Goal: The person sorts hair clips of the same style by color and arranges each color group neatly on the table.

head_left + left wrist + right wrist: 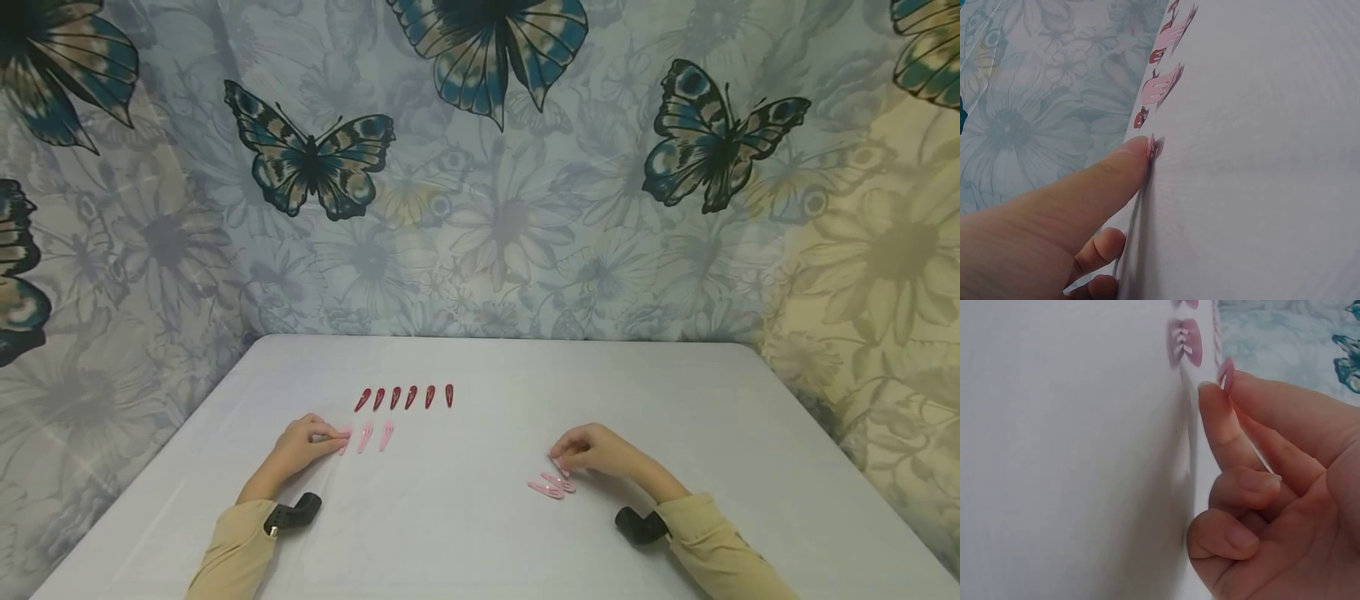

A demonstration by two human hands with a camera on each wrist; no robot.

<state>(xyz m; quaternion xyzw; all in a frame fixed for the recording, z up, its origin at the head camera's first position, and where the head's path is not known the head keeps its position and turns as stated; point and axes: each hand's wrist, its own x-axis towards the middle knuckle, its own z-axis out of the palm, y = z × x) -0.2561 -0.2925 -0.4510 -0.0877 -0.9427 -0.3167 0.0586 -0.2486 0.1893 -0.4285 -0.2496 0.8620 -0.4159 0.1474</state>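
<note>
My left hand [302, 446] pinches a pink snap hair clip [345, 439] at the left end of a short pink row. In the left wrist view, the thumb [1124, 165] covers most of that clip. Two more pink clips, one nearer [365, 437] and one farther right [386, 436], lie beside it. My right hand [600, 452] holds another pink hair clip [1227, 375] between thumb and index finger, just above the table. Just below that hand lie two loose pink clips [545, 490], close together.
Behind the pink row, several dark red hair clips [412, 397] stand in a line across the white table [480, 542]. Butterfly-printed fabric [510, 250] rises along the table's back and sides. Each wrist carries a black camera [295, 513].
</note>
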